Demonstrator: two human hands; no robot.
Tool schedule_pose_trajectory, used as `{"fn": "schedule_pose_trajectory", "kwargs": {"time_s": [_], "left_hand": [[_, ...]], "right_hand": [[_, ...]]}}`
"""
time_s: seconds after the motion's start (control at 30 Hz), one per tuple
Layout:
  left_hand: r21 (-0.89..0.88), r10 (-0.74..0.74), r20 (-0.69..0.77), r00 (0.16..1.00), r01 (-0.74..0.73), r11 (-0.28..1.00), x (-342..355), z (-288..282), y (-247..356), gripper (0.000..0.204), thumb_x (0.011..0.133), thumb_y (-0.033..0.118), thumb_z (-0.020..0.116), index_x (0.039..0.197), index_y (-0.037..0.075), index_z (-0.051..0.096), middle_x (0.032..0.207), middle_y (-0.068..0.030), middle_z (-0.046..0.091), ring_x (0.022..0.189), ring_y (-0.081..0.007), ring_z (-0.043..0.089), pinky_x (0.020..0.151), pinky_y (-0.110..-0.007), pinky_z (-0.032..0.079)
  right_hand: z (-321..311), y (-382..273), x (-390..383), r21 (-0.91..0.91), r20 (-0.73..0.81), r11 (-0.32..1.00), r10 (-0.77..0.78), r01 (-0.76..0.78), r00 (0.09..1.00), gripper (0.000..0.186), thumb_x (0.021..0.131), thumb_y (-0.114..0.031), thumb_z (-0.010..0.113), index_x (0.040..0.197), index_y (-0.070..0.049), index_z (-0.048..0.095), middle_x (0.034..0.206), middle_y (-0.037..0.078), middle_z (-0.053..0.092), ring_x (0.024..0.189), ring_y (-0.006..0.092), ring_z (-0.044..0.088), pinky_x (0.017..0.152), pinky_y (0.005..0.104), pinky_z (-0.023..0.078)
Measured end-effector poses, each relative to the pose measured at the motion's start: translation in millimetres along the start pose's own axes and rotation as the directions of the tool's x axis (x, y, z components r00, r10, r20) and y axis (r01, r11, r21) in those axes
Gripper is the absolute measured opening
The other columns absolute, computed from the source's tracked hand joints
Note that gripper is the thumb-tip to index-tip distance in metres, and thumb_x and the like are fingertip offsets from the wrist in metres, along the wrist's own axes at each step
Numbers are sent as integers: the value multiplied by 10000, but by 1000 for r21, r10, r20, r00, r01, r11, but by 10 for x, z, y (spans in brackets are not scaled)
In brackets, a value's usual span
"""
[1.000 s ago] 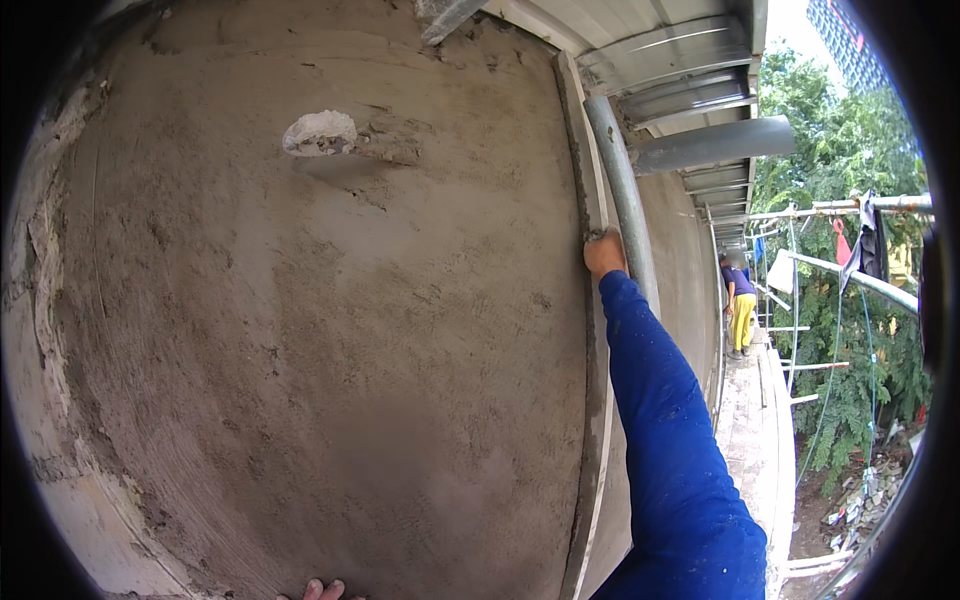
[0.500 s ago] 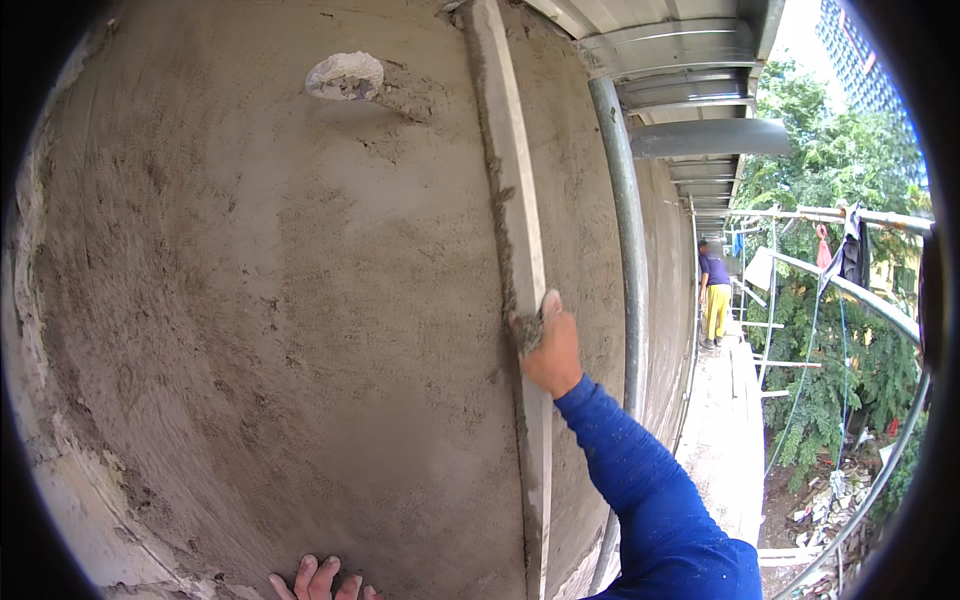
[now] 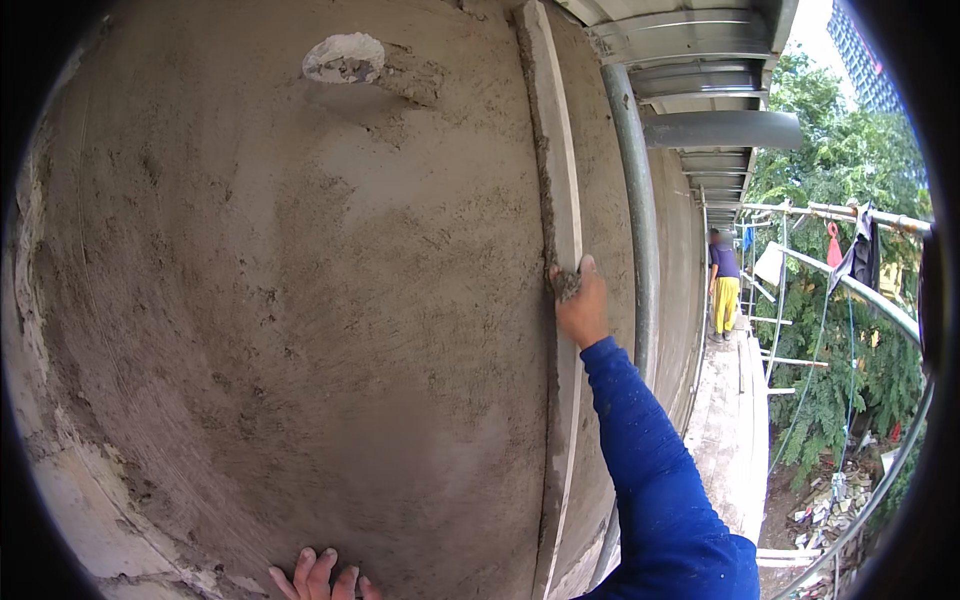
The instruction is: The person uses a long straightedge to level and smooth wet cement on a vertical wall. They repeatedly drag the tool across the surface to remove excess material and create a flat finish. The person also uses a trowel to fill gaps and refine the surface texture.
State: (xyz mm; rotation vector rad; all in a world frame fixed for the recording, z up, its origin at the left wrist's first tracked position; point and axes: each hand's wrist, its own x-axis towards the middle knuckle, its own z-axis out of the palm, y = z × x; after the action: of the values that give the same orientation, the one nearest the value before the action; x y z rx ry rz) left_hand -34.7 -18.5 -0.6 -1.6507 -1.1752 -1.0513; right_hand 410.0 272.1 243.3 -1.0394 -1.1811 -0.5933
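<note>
Plainly, the right hand [image 3: 583, 305] is closed on a long, straight, grey bar with a pale edge [image 3: 558, 180], gripping it part-way along its visible length. The thumb points upward on the bar's right side, while the other fingers curl toward its left edge, where a lump of dark, damp-looking mortar [image 3: 568, 286] sits at the grip. The right arm, in a bright blue sleeve [image 3: 655, 440], comes from the lower right, bent at the elbow, its forearm slanting up and leftward to the bar.

The bar stands nearly upright along the brown-grey plastered wall [image 3: 330, 270], running from near the upper edge of the view to the lower one. Well apart from it, the left hand [image 3: 322, 578] shows only its fingers at the bottom, slightly spread and pointing up over the lower wall; its palm is cut off, and I cannot tell how firmly it presses.

Right of the bar rises a round grey metal pole [image 3: 636, 200]. Farther off stands a person in yellow trousers [image 3: 725, 295].
</note>
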Motion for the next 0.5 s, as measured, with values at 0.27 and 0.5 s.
{"fn": "schedule_pose_trajectory", "kwargs": {"time_s": [0.27,0.5], "left_hand": [[-13,-3,-51,999,2,1000,4,-39,75,203,883,337,730,995,171,765,1291,-82,727,1318,-350,623,1268,-665,134],[-65,-44,-71,996,40,997,116,-95,124,190,868,292,737,1013,172,767,1272,-74,733,1286,-337,644,1268,-641,157]], "right_hand": [[205,946,811,121,-52,987,109,-102,993,472,978,-345,731,1161,83,653,1066,352,714,1059,532,674,895,520,539],[146,530,-108,41,-6,996,83,-83,997,436,971,-317,736,1090,74,586,1004,352,694,978,552,661,832,561,521]]}}
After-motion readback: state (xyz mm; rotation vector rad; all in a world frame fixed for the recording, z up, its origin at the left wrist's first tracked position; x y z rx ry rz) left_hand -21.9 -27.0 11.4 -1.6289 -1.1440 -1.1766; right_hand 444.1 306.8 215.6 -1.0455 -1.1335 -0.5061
